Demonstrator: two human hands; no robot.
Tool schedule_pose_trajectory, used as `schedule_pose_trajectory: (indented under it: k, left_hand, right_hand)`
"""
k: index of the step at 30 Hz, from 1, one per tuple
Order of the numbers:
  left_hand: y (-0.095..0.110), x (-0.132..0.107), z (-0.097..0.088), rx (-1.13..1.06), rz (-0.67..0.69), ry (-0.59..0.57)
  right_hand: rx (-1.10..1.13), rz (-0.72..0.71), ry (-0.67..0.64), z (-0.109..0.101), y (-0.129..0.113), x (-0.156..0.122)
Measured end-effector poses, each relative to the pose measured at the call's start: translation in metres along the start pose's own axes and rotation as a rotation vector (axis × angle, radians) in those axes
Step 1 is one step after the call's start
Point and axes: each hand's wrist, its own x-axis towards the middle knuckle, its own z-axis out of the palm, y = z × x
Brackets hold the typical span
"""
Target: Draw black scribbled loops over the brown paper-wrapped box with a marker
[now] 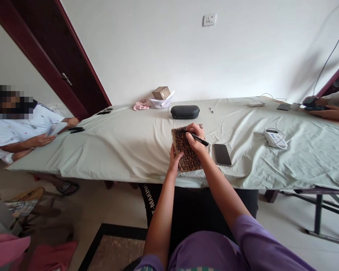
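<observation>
A brown notebook or cardboard piece covered in black looping scribbles lies at the table's near edge; which of the two it is I cannot tell. My left hand grips its left side, thumb on top. In my right hand is a black marker pen, its tip at the upper part of the scribbled surface. Just right of my right forearm lies a dark smartphone. Beyond the scribbled piece sits a black zip case.
A small cardboard box rests on a white basket beside a pink cloth. To the right stands a white device with a cord. People sit at both table ends; a pale cloth covers the table.
</observation>
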Motion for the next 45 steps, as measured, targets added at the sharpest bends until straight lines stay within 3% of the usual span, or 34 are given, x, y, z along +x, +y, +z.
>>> schedule_pose_trajectory:
  k: [15, 22, 30, 36, 42, 45]
  left_hand:
    - [-0.018, 0.013, -0.011, -0.014, 0.02, -0.026]
    - [-0.014, 0.011, -0.01, 0.007, 0.004, 0.003]
    - [-0.005, 0.002, -0.005, 0.061, 0.001, 0.038]
    - [-0.002, 0.002, -0.002, 0.049, -0.016, 0.05]
    - [-0.004, 0.002, -0.002, 0.056, 0.008, 0.049]
    - [-0.004, 0.001, -0.001, 0.052, 0.02, 0.065]
  right_hand:
    - [-0.048, -0.152, -0.159, 0.002, 0.0, -0.001]
    - [-0.14, -0.043, 0.083, 0.001, 0.006, -0.007]
    - [-0.186, 0.173, 0.423, 0.007, 0.015, 0.009]
    - [-0.093, 0.236, 0.487, 0.009, 0.022, 0.009]
    - [-0.026, 0.186, 0.537, 0.007, 0.019, 0.011]
    - [0.125, 0.162, 0.512, -0.004, 0.022, 0.005]
